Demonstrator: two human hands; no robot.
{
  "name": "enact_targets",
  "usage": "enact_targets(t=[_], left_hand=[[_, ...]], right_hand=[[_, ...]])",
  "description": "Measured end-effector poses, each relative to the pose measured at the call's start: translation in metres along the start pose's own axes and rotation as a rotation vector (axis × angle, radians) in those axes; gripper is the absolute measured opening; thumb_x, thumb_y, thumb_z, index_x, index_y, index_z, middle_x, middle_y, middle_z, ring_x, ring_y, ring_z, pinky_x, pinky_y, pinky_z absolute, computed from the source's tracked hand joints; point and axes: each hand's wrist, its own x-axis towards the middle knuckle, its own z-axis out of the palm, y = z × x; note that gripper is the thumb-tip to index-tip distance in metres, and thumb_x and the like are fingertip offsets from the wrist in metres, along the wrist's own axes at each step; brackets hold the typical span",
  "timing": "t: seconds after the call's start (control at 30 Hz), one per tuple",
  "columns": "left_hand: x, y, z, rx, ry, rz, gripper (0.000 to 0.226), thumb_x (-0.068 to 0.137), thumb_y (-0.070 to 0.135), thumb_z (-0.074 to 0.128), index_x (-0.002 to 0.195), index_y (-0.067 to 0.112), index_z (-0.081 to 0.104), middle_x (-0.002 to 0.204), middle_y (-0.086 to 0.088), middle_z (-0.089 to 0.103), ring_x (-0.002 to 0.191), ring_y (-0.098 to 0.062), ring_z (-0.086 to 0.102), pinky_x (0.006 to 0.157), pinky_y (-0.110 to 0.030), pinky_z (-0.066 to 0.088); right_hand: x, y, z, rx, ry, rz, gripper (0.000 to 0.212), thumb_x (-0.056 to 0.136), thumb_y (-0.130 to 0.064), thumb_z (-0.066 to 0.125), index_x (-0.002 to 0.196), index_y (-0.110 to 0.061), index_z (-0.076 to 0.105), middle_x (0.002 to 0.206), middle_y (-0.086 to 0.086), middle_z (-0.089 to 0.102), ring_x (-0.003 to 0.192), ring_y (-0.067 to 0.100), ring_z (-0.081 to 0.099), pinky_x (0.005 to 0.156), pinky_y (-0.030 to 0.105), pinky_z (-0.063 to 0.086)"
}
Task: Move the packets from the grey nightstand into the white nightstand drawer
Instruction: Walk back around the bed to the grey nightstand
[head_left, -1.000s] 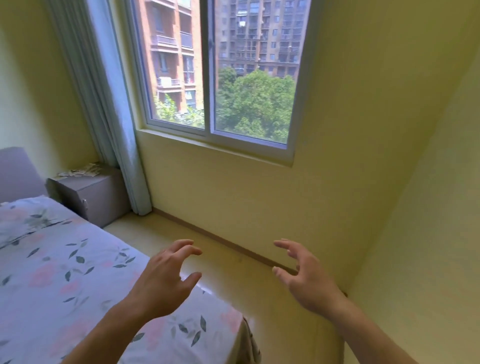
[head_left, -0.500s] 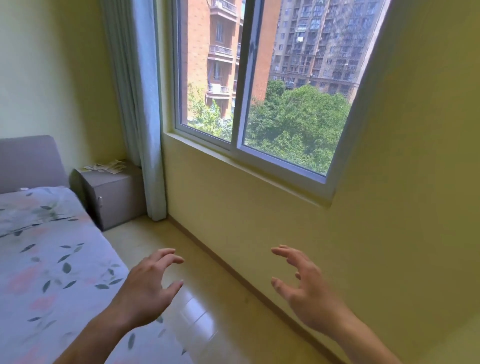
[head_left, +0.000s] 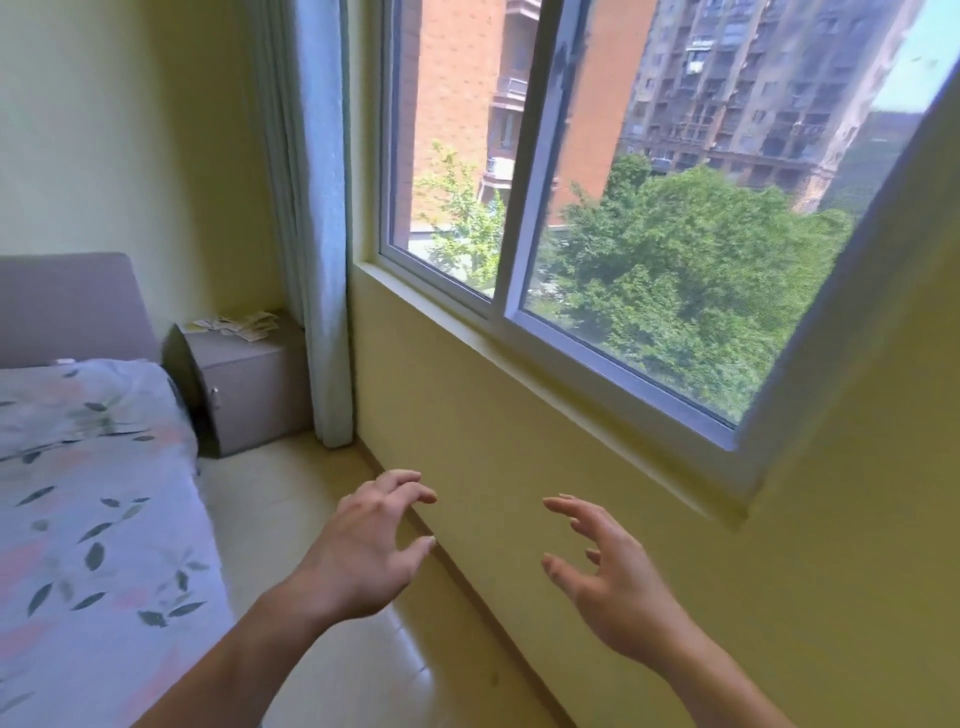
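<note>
Both hands, left hand (head_left: 358, 561) and right hand (head_left: 608, 587), empty; packets (head_left: 236, 326) top grey nightstand (head_left: 249, 384).

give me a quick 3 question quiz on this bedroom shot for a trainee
1. True or false: the left hand holds a packet.
2. Where do the packets lie? A) on the bed B) on top of the grey nightstand C) on the window sill
3. Fill in: the grey nightstand stands between the bed and the ____.

Key
1. False: the left hand and the right hand are both empty, fingers spread, out in front over the floor.
2. B
3. Curtain
</note>
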Motion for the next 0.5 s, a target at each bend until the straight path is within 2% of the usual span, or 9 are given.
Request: enact_targets(t=[0.1, 0.2, 0.3, 0.37, 0.5], left_hand=[[0.044, -0.011, 0.010, 0.051, 0.034, -0.076, 0.043, 0.091, 0.046, 0.065, 0.132, 0.039, 0.056, 0.149, 0.019, 0.041, 0.134, -0.008, 0.044, 0.113, -0.029, 0.035], [0.082, -0.025, 0.016, 0.059, 0.067, -0.176, 0.041, 0.089, 0.046, 0.067, 0.128, 0.039, 0.058, 0.146, 0.019, 0.044, 0.132, -0.009, 0.047, 0.112, -0.029, 0.036], [0.113, -0.036, 0.018, 0.059, 0.083, -0.308, 0.039, 0.088, 0.044, 0.070, 0.125, 0.039, 0.060, 0.144, 0.020, 0.045, 0.129, -0.009, 0.051, 0.107, -0.023, 0.037], [0.130, -0.040, 0.019, 0.064, 0.103, -0.374, 0.038, 0.089, 0.043, 0.071, 0.125, 0.039, 0.060, 0.142, 0.021, 0.043, 0.129, -0.007, 0.050, 0.104, -0.018, 0.034], [0.151, -0.055, 0.015, 0.080, 0.154, -0.499, 0.038, 0.091, 0.042, 0.069, 0.127, 0.040, 0.058, 0.145, 0.022, 0.040, 0.133, -0.007, 0.047, 0.108, -0.023, 0.035]], right_hand=[[0.069, 0.020, -0.001, 0.025, -0.075, -0.056, 0.052, 0.090, -0.033, 0.073, 0.135, -0.048, 0.052, 0.142, -0.033, 0.045, 0.134, -0.008, 0.042, 0.117, 0.031, 0.038], [0.134, 0.042, -0.006, 0.118, -0.140, -0.050, 0.050, 0.091, -0.033, 0.073, 0.133, -0.051, 0.053, 0.141, -0.027, 0.051, 0.132, -0.006, 0.046, 0.112, 0.029, 0.043], [0.196, 0.054, -0.015, 0.221, -0.216, -0.025, 0.048, 0.091, -0.033, 0.074, 0.130, -0.053, 0.055, 0.136, -0.022, 0.057, 0.132, -0.006, 0.048, 0.111, 0.033, 0.047], [0.240, 0.054, -0.017, 0.218, -0.282, -0.076, 0.048, 0.091, -0.032, 0.074, 0.131, -0.051, 0.055, 0.137, -0.022, 0.056, 0.133, -0.005, 0.047, 0.113, 0.032, 0.045], [0.327, 0.041, -0.003, 0.184, -0.385, -0.188, 0.049, 0.091, -0.033, 0.073, 0.135, -0.047, 0.054, 0.139, -0.022, 0.055, 0.133, -0.002, 0.047, 0.112, 0.032, 0.044]])
